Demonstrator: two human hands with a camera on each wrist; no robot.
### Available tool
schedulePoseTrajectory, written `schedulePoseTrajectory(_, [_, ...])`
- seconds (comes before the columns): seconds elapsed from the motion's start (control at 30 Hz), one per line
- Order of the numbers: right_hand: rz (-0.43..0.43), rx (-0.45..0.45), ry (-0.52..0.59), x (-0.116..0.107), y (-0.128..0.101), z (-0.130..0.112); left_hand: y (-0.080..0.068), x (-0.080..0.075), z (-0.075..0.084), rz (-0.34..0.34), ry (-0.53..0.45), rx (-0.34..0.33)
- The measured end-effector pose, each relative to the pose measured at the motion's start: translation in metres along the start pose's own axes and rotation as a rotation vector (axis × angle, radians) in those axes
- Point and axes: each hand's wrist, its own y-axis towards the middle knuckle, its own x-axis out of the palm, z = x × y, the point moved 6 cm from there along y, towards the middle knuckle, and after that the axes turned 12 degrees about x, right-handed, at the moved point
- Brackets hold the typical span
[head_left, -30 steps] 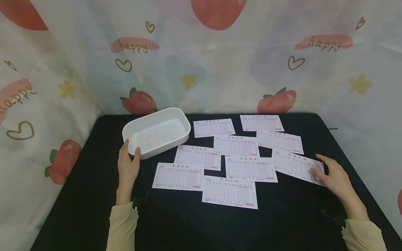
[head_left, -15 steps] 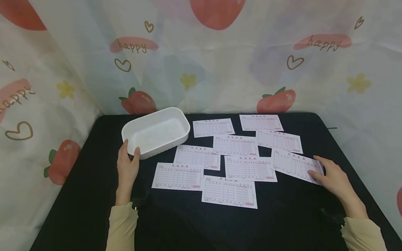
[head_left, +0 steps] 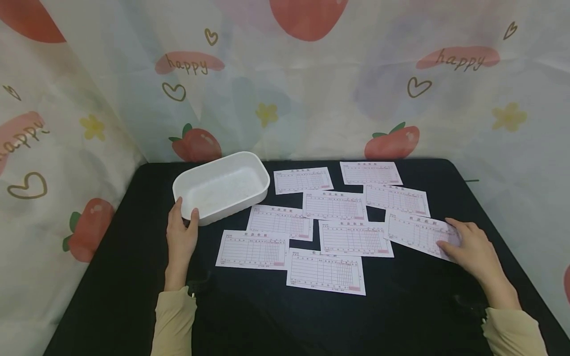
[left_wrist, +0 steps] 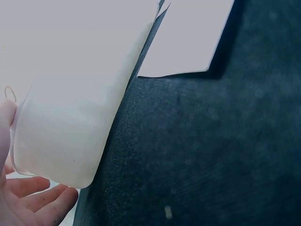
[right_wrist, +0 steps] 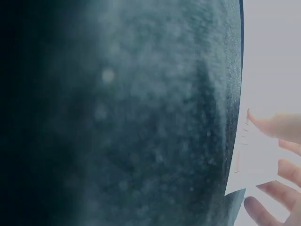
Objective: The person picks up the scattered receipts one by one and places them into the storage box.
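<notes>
In the head view my left hand (head_left: 181,237) grips the near left corner of a white plastic basin (head_left: 231,210). The left wrist view shows the thumb at the rim and fingers (left_wrist: 51,200) curled about the basin's end. On the right, my right hand (head_left: 476,249) pinches the right end of a printed receipt slip (head_left: 414,231), the outermost of several. In the right wrist view the thumb (right_wrist: 275,126) lies on the slip's printed face, with the other fingers behind its edge. The slip's left end overlaps a neighbouring slip.
Several more receipt slips, such as the nearest one (head_left: 326,273) and a far one (head_left: 371,174), lie spread on the black tabletop (head_left: 276,321), some overlapping. The basin stands at the back left. A patterned curtain (head_left: 311,99) hangs behind and along the sides.
My right hand has shifted slightly left at the end of the slip, its thumb closer in over the paper. My left hand and the basin stay where they were.
</notes>
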Motion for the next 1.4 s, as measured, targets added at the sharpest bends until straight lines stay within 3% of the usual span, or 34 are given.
schedulePoseTrajectory(0.27, [0.051,0.012,0.067,-0.0007,-0.0049,-0.0024,-0.0005,-0.0003,-0.0006,0.002,0.004,-0.002])
schedulePoseTrajectory(0.5, [0.0,0.003,0.032,0.0045,-0.0037,-0.0006,0.0001,0.0002,-0.0004,-0.002,0.001,-0.003])
schedulePoseTrajectory(0.8, [-0.001,-0.01,0.024,0.0034,-0.0024,-0.0043,-0.0009,0.0011,-0.0008,-0.008,0.004,-0.011])
schedulePoseTrajectory(1.23, [-0.023,0.053,0.092,0.0003,-0.0021,-0.0014,-0.0004,0.0009,0.0008,0.001,-0.009,-0.002])
schedulePoseTrajectory(1.4, [0.007,0.057,0.136,-0.0037,-0.0044,-0.0021,-0.0009,0.0006,0.0002,0.002,-0.016,-0.001])
